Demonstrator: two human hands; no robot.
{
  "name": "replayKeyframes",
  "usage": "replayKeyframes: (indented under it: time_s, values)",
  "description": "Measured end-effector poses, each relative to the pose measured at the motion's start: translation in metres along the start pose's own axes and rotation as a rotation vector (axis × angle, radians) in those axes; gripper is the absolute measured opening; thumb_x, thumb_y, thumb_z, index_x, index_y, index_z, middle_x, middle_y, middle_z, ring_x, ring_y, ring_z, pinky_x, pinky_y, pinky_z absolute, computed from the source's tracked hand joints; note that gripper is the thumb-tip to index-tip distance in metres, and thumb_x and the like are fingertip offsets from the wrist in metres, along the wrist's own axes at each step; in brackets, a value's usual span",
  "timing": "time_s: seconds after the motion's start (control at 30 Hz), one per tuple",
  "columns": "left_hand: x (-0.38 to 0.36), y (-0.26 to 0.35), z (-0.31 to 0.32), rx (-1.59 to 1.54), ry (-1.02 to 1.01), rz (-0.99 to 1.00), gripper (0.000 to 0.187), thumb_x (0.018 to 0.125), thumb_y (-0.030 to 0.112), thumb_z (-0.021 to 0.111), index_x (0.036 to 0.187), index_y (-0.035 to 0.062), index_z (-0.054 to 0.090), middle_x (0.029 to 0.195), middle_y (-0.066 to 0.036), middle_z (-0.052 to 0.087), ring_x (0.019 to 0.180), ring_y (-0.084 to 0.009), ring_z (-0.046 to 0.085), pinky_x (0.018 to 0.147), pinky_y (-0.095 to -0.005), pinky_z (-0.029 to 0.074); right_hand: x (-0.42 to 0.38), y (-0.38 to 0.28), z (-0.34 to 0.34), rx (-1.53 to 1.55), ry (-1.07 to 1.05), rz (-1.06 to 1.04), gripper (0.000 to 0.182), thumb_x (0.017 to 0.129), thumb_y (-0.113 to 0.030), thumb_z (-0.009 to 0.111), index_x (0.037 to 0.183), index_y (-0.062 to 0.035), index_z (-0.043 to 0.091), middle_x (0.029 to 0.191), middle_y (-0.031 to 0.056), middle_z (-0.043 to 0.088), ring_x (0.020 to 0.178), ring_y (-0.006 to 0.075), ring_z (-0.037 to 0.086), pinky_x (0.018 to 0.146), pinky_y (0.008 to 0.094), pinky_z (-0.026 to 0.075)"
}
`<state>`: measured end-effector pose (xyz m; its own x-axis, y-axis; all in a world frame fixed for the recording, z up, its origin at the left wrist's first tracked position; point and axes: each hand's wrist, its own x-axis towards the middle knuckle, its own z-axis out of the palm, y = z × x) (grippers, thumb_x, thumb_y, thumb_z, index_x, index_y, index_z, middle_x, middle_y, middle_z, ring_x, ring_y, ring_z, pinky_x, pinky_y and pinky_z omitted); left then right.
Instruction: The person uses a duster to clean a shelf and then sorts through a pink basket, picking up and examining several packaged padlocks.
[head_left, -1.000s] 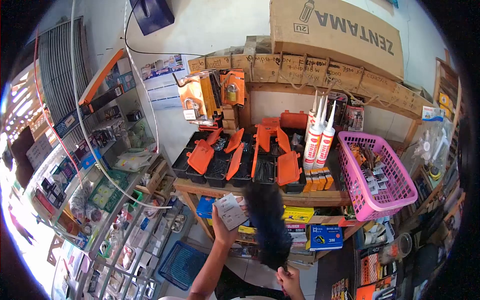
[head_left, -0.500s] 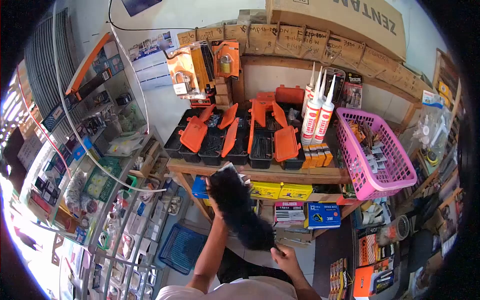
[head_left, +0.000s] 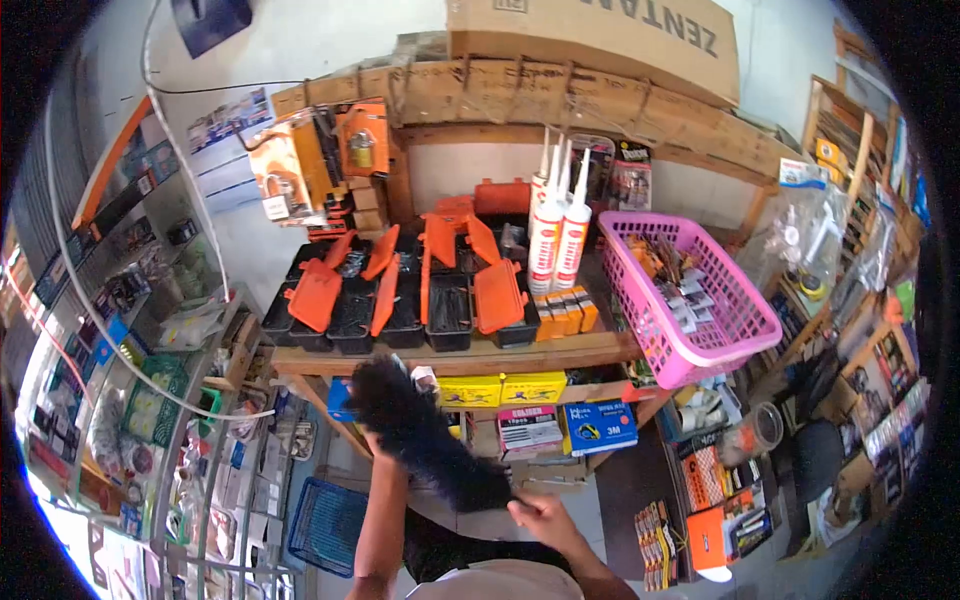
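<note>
A fluffy black duster (head_left: 430,435) slants across the front of the wooden shelf. Its lower right end is in my right hand (head_left: 545,520), whose fingers are closed round the handle. My left hand (head_left: 374,443) is behind the upper left part of the duster, and its fingers are hidden by the black fibres. Just beyond the duster, black boxes with orange lids (head_left: 350,312) stand on the wooden shelf (head_left: 470,354), some with dark small items inside.
White sealant tubes (head_left: 558,235) and small orange boxes (head_left: 567,312) stand on the shelf beside a pink basket (head_left: 690,300). Yellow boxes (head_left: 502,389) lie below. Wire racks (head_left: 200,440) rise at left; a blue basket (head_left: 328,525) is on the floor.
The view has turned to the right, so the shelf and its goods appear further left. The duster's upper end now covers the pale item that showed in my left hand.
</note>
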<state>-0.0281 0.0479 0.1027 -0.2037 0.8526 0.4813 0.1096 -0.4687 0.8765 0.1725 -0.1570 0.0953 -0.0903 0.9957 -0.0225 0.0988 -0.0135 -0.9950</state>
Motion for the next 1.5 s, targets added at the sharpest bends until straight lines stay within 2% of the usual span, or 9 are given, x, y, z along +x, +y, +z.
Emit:
replayKeyframes:
  time_s: [0.07,0.33,0.47,0.57,0.73,0.87,1.2,1.4,1.5]
  values:
    - [0.006,0.062,-0.007,-1.206,0.069,-0.501,0.054,0.097,0.051,0.041,0.13,0.0083,0.049,0.122,-0.014,0.058,0.105,-0.0313,0.057,0.086,-0.0453,0.048,-0.003,0.002,-0.013,-0.013,0.272,-0.137,0.032,0.097,-0.026,0.055,0.071,-0.007,0.051,0.06,-0.0035,0.048,0.055,0.0041,0.043,0.048,0.0226,0.034]
    - [-0.007,0.026,-0.025,-1.278,-0.051,-0.541,0.054,0.099,0.051,0.035,0.131,0.0099,0.048,0.126,-0.013,0.055,0.095,-0.0271,0.058,0.074,-0.0414,0.048,0.031,0.007,-0.095,0.384,0.892,-0.219,0.018,0.101,-0.023,0.046,0.101,-0.0054,0.052,0.067,-0.0012,0.047,0.052,0.006,0.042,0.042,0.0195,0.032]
    - [-0.008,0.033,-0.023,-1.256,-0.039,-0.591,0.055,0.098,0.053,0.035,0.133,0.0127,0.047,0.125,-0.013,0.055,0.094,-0.0261,0.058,0.075,-0.0425,0.047,0.074,-0.016,-0.142,-0.424,0.93,-0.369,0.045,0.098,-0.008,0.045,0.142,-0.0044,0.037,0.08,0.0089,0.053,0.073,0.0189,0.056,0.07,0.0319,0.048]
    - [-0.01,0.036,-0.021,-1.232,-0.087,-0.586,0.056,0.097,0.055,0.033,0.132,0.0132,0.048,0.126,-0.012,0.055,0.094,-0.0264,0.058,0.075,-0.0431,0.047,0.097,-0.06,-0.15,-0.686,0.988,-0.388,0.041,0.096,-0.004,0.045,0.136,-0.0028,0.043,0.087,0.0163,0.058,0.082,0.0273,0.063,0.075,0.038,0.049]
    - [-0.015,0.043,-0.027,-1.175,-0.084,-0.575,0.057,0.097,0.056,0.032,0.131,0.0135,0.049,0.121,-0.012,0.058,0.094,-0.0268,0.058,0.074,-0.0433,0.048,0.136,-0.071,-0.175,-1.202,0.7,0.095,0.035,0.089,-0.002,0.046,0.122,-0.0062,0.054,0.101,0.0224,0.063,0.092,0.0386,0.064,0.077,0.0494,0.052]
    - [-0.017,0.032,-0.047,-1.237,-0.09,-0.535,0.056,0.097,0.055,0.033,0.132,0.013,0.047,0.12,-0.013,0.059,0.093,-0.0279,0.06,0.073,-0.0442,0.049,0.162,-0.06,-0.196,-1.159,0.687,0.131,0.029,0.091,-0.008,0.042,0.116,-0.0039,0.056,0.094,0.0221,0.066,0.087,0.0391,0.066,0.076,0.0492,0.054]
    - [-0.015,0.038,-0.066,-1.142,0.029,-0.552,0.056,0.097,0.054,0.033,0.132,0.0134,0.049,0.12,-0.011,0.06,0.089,-0.0254,0.059,0.072,-0.0419,0.049,0.144,-0.058,-0.19,-1.368,0.603,0.309,0.062,0.089,-0.009,0.049,0.147,-0.0063,0.028,0.12,0.0284,0.054,0.097,0.0422,0.062,0.079,0.0487,0.052]
    - [-0.013,0.05,-0.061,-1.176,-0.019,-0.583,0.054,0.097,0.055,0.036,0.126,0.0131,0.051,0.111,-0.009,0.061,0.083,-0.0232,0.058,0.066,-0.0393,0.048,0.083,-0.123,-0.117,-1.302,0.651,-0.272,0.06,0.089,-0.022,0.06,0.141,-0.004,0.036,0.118,0.0236,0.052,0.1,0.0424,0.056,0.087,0.049,0.046]
    - [-0.004,0.062,-0.053,-1.107,-0.017,-0.581,0.049,0.098,0.051,0.04,0.127,0.0126,0.051,0.1,-0.006,0.06,0.079,-0.0191,0.055,0.065,-0.0347,0.046,0.084,-0.138,-0.077,-0.924,0.225,-0.582,0.056,0.089,-0.028,0.063,0.135,-0.0035,0.045,0.12,0.0204,0.056,0.108,0.0387,0.055,0.093,0.0457,0.044]
